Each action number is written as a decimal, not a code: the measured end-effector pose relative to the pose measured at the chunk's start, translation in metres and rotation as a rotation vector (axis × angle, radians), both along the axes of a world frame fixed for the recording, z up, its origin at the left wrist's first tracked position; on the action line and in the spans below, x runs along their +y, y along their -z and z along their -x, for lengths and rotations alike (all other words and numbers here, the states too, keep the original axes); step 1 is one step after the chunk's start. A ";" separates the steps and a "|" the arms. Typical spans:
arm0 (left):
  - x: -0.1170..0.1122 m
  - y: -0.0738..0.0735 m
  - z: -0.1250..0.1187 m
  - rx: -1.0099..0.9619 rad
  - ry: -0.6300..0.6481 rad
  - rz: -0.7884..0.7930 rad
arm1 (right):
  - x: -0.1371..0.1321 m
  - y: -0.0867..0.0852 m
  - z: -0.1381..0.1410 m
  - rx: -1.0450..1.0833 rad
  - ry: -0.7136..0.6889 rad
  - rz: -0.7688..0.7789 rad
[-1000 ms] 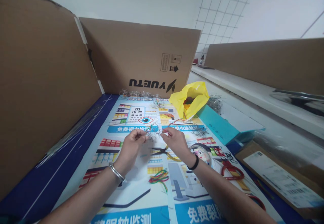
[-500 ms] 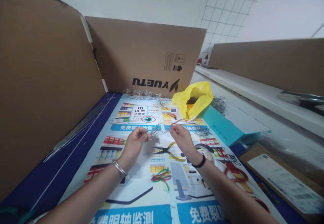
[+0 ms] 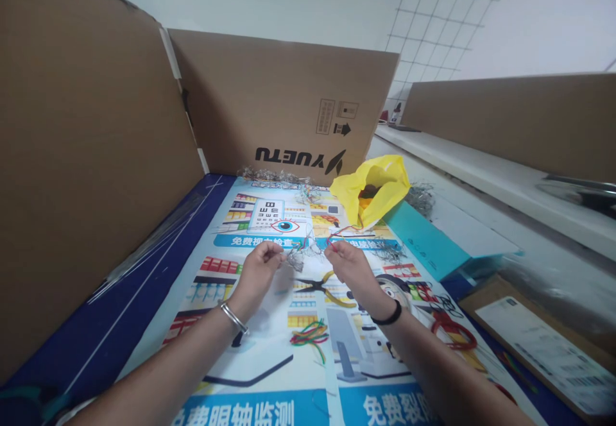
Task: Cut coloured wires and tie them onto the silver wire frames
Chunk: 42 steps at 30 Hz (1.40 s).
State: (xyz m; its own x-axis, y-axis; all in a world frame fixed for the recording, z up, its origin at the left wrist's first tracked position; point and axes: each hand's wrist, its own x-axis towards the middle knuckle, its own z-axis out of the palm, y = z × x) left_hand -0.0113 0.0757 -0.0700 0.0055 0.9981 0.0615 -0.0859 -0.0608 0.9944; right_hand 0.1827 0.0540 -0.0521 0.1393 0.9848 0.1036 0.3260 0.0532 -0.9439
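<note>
My left hand (image 3: 258,271) is pinched on a small tangle of thin silvery wire (image 3: 297,258) held above a printed poster (image 3: 269,374). My right hand (image 3: 350,267) is pinched too, gripping a thin red wire (image 3: 342,230) that curves away toward a yellow bag (image 3: 373,188). The two hands are close together, a short gap between their fingertips. Under them on the poster lie pliers with yellow handles (image 3: 321,287).
A bundle of red, green and yellow wires (image 3: 310,336) lies on the poster near my wrists. Cardboard walls stand at the left (image 3: 81,176) and back (image 3: 283,105). A teal box (image 3: 428,243) and red wire loops (image 3: 452,335) lie at the right.
Both hands stay pinched on the wires and have shifted slightly right in the picture as the view moved. The gap between them is about the same.
</note>
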 end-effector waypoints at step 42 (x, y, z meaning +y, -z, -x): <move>0.009 -0.012 0.005 0.126 0.197 0.105 | -0.007 -0.026 -0.007 0.168 -0.052 0.098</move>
